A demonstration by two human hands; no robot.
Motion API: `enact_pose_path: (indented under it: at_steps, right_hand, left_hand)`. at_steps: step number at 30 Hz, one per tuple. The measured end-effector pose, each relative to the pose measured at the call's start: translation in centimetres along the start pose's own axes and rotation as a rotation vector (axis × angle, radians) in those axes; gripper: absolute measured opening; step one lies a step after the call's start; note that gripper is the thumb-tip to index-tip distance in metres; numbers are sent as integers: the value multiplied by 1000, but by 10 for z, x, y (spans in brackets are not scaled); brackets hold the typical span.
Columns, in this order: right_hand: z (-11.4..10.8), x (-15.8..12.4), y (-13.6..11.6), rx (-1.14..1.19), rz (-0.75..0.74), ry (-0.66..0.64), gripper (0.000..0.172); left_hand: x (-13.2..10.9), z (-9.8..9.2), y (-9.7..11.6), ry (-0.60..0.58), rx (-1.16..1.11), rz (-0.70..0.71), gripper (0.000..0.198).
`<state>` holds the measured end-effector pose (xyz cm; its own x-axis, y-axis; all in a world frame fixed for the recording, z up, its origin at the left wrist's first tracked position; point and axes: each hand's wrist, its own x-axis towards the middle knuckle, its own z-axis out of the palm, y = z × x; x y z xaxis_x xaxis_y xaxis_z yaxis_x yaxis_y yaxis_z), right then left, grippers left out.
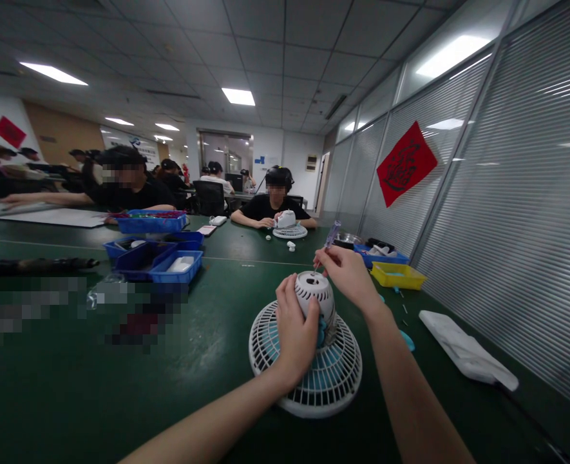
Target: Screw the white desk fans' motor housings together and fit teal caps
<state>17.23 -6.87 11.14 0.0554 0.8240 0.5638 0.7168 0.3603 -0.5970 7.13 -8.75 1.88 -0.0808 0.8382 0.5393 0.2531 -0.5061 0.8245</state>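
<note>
A small electric fan (316,394) lies face down on the green table, its white grille and light-blue blades below and its rounded motor housing on top. My left hand (297,328) is wrapped around the left side of that housing, thumb toward the front. My right hand (345,270) pinches a screwdriver (333,233) with a clear purplish handle. Its shaft slants down to the top of the housing, close to a dark opening there. Whether the tip sits in a screw is too small to tell.
Blue bins (176,265) stand at the left, a yellow bin (398,276) at the right. A white oblong part (463,348) with a cable lies right, near small loose pieces. Across the table a person (275,200) handles another fan (289,224). Another person sits at the left.
</note>
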Motion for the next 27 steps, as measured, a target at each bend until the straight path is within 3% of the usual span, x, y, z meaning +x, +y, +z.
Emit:
enact_pose_path:
  at_steps: [27]
  right_hand:
    - [2, 2, 3, -40, 7, -34, 27]
  left_hand:
    - [1, 0, 1, -20, -22, -19, 45]
